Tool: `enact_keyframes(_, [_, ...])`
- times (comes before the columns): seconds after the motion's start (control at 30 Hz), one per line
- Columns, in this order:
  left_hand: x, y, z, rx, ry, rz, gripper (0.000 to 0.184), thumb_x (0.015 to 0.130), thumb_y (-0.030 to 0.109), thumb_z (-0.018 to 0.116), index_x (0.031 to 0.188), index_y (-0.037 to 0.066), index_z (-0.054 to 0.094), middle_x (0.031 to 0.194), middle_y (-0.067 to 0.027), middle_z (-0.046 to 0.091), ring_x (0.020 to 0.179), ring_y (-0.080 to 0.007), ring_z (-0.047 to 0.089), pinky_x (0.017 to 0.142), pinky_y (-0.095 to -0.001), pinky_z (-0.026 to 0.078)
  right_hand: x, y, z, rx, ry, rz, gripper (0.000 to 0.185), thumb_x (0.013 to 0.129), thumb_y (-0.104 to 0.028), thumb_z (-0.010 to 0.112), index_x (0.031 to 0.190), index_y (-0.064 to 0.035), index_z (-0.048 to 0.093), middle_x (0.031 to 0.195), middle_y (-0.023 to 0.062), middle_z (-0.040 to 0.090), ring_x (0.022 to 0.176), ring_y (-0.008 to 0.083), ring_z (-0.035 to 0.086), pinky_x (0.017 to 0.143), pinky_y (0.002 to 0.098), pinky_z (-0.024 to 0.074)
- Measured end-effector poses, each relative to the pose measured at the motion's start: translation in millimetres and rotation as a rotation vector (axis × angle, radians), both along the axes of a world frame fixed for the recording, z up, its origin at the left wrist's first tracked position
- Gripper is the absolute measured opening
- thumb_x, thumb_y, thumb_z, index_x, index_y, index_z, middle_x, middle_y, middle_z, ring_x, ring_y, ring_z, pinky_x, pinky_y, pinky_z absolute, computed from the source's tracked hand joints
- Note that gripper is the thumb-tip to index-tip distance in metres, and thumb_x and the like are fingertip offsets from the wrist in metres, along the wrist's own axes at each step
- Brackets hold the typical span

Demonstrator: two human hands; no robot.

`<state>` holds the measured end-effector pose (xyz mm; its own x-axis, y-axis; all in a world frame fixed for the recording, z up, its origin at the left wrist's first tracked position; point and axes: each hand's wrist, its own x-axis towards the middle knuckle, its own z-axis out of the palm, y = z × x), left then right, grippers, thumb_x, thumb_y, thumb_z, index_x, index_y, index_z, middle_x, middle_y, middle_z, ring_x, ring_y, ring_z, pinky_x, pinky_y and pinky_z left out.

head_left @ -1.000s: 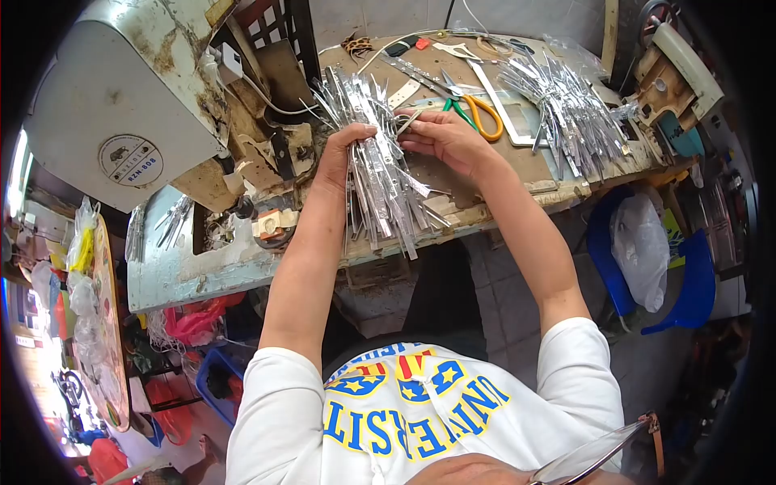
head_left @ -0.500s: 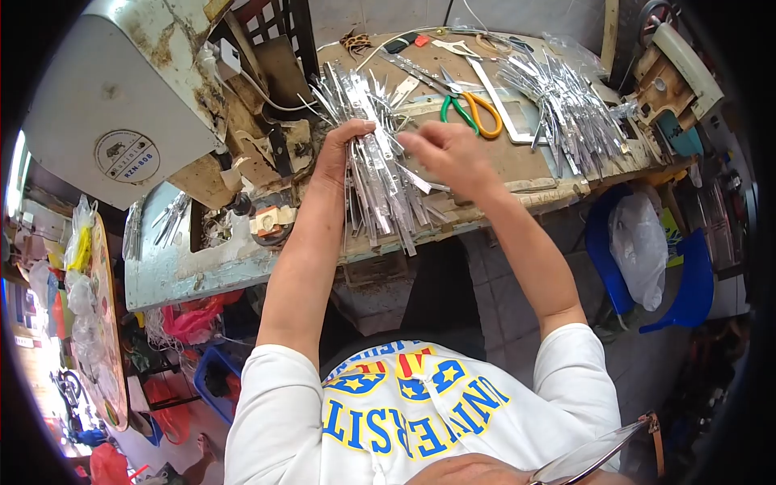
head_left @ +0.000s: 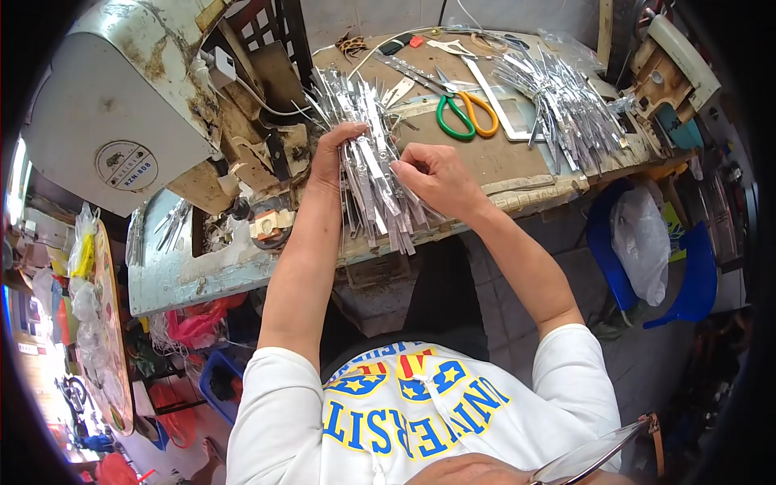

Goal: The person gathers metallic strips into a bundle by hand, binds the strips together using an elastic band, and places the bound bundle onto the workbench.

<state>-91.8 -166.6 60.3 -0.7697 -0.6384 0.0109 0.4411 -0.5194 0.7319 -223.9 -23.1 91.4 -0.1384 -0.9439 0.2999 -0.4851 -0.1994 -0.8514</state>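
A thick bundle of silver metallic strips lies across the front of the worktable, its ends fanning out towards me and away. My left hand is wrapped round its middle from the left, thumb across the top. At the bundle's right side, my right hand is closed with thumb and forefinger pinched against the strips' edge; what is between the fingertips is too small to make out. Beyond it lies a pair of scissors with one green and one orange handle.
To the right lies a second bundle of silver strips, near a white angled frame. A stained sewing machine stands at the left. More strips lie on the table's left end. A blue chair holds a plastic bag.
My right hand, blurred before, has come slightly down and now shows sharply at the bundle's right edge. My left hand keeps its hold. A strip sticking out to the right no longer shows there.
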Motion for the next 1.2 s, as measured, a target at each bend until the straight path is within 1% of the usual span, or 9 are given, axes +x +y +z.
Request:
enact_keyframes(0.07, [-1, -5, -5, 0.009, -0.006, -0.006, 0.028, 0.073, 0.013, 0.057, 0.091, -0.007, 0.059, 0.080, -0.0189, 0.064, 0.070, -0.0259, 0.065, 0.068, -0.0331, 0.056, -4, -4, -1, 0.012, 0.044, -0.009, 0.024, 0.079, -0.021, 0.061, 0.075, 0.0031, 0.059, 0.058, 0.0110, 0.055, 0.051, 0.0165, 0.050, 0.051, 0.0315, 0.0403])
enact_keyframes(0.17, [2, -10, -11, 0.026, -0.024, 0.059, 0.022, 0.074, 0.012, 0.058, 0.087, -0.006, 0.059, 0.078, -0.0164, 0.064, 0.066, -0.0228, 0.064, 0.064, -0.0311, 0.056, -7, -14, 1, -0.153, 0.129, -0.148, 0.022, 0.081, -0.020, 0.062, 0.076, 0.0016, 0.059, 0.059, 0.0029, 0.054, 0.054, 0.0081, 0.048, 0.050, 0.0249, 0.0393])
enact_keyframes(0.3, [1, 0, 1, 0.050, -0.073, 0.039, 0.016, 0.073, 0.012, 0.061, 0.082, -0.001, 0.060, 0.073, -0.0104, 0.062, 0.059, -0.0182, 0.062, 0.057, -0.0279, 0.054, -6, -32, 9, -0.107, 0.153, -0.118, 0.022, 0.080, -0.021, 0.063, 0.082, 0.0012, 0.062, 0.064, 0.0040, 0.059, 0.057, 0.0096, 0.053, 0.053, 0.0243, 0.0422])
enact_keyframes(0.53, [1, 0, -1, 0.077, -0.010, -0.024, 0.024, 0.076, 0.015, 0.060, 0.090, -0.004, 0.059, 0.082, -0.0132, 0.064, 0.067, -0.0210, 0.064, 0.065, -0.0320, 0.055, -5, -56, 11, -0.002, -0.057, -0.113, 0.022, 0.081, -0.017, 0.062, 0.082, 0.0042, 0.063, 0.065, 0.0048, 0.060, 0.059, 0.0057, 0.051, 0.052, 0.0233, 0.0418])
enact_keyframes(0.77, [4, 4, 5, 0.094, -0.012, 0.006, 0.029, 0.075, 0.017, 0.060, 0.095, -0.005, 0.058, 0.082, -0.0133, 0.064, 0.067, -0.0223, 0.064, 0.063, -0.0324, 0.056, 9, -56, 18, -0.136, 0.107, -0.154, 0.020, 0.080, -0.016, 0.061, 0.085, 0.0030, 0.064, 0.069, 0.0092, 0.063, 0.061, 0.0111, 0.055, 0.057, 0.0257, 0.0439])
enact_keyframes(0.87, [3, 0, 0, 0.086, -0.029, 0.053, 0.026, 0.076, 0.016, 0.059, 0.093, -0.004, 0.058, 0.081, -0.0129, 0.064, 0.067, -0.0218, 0.064, 0.065, -0.0318, 0.056, 9, -54, 10, -0.202, 0.035, -0.158, 0.018, 0.079, -0.014, 0.062, 0.087, 0.0019, 0.064, 0.072, 0.0091, 0.063, 0.062, 0.0127, 0.056, 0.058, 0.0272, 0.0444])
enact_keyframes(0.97, [6, 2, 6, 0.085, -0.001, -0.025, 0.026, 0.077, 0.016, 0.058, 0.093, -0.005, 0.059, 0.083, -0.0139, 0.064, 0.070, -0.0216, 0.064, 0.067, -0.0316, 0.055, 11, -50, 13, -0.172, -0.009, -0.171, 0.015, 0.076, -0.012, 0.063, 0.080, 0.0019, 0.064, 0.074, 0.0165, 0.063, 0.068, 0.0261, 0.062, 0.064, 0.0323, 0.0475])
enact_keyframes(1.17, [-1, 3, 2, 0.124, 0.035, 0.002, 0.029, 0.076, 0.016, 0.058, 0.095, -0.006, 0.057, 0.081, -0.0146, 0.063, 0.069, -0.0220, 0.063, 0.064, -0.0312, 0.055, 12, -45, 19, -0.053, 0.017, -0.072, 0.020, 0.075, -0.015, 0.066, 0.086, 0.0011, 0.065, 0.075, 0.0130, 0.064, 0.069, 0.0202, 0.063, 0.064, 0.0309, 0.0481])
enact_keyframes(1.2, [-1, 0, 2, 0.126, 0.068, -0.081, 0.030, 0.076, 0.016, 0.059, 0.095, -0.007, 0.059, 0.087, -0.0164, 0.063, 0.074, -0.0234, 0.064, 0.070, -0.0357, 0.054, 7, -44, 17, 0.003, -0.066, -0.016, 0.022, 0.077, -0.015, 0.065, 0.090, 0.0021, 0.064, 0.074, 0.0103, 0.065, 0.068, 0.0166, 0.062, 0.063, 0.0288, 0.0484])
